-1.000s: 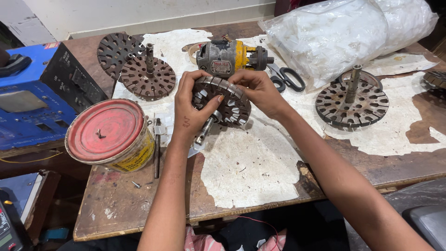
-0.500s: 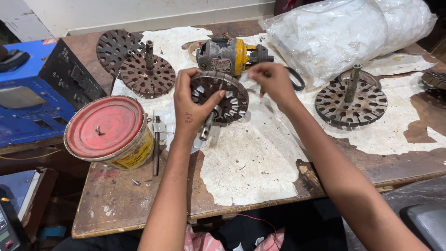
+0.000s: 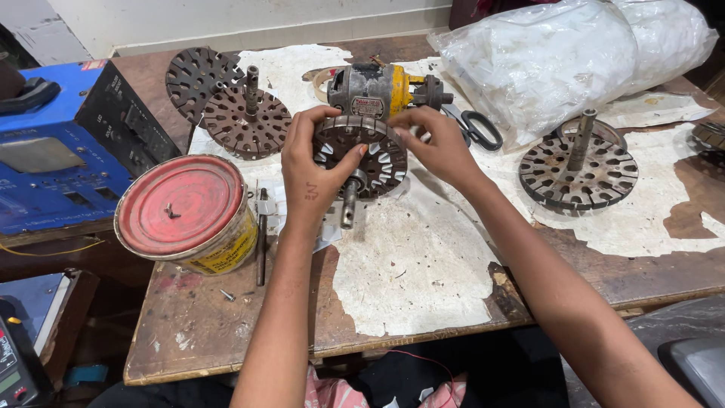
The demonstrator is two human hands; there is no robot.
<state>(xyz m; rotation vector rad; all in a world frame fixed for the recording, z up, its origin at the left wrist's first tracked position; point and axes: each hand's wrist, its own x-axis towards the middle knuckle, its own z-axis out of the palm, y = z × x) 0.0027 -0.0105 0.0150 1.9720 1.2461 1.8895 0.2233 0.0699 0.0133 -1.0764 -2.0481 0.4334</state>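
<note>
My left hand point(image 3: 311, 174) grips the left rim of a round slotted metal core point(image 3: 370, 160) with a shaft pointing toward me, held tilted up above the table. My right hand point(image 3: 438, 147) pinches the core's upper right rim with its fingertips. Just behind the core lies a small grey and yellow motor point(image 3: 377, 89).
A red-lidded tin point(image 3: 185, 211) stands left of my left arm, with a thin tool point(image 3: 261, 234) beside it. More slotted cores sit at back left point(image 3: 245, 121) and right point(image 3: 578, 170). Scissors point(image 3: 476, 128), a white plastic bag point(image 3: 559, 60), a blue machine point(image 3: 53, 159), the worn table point(image 3: 204, 325).
My right hand left the core, reached toward the motor, and is back on the core's upper rim. The core now stands more upright in my left hand.
</note>
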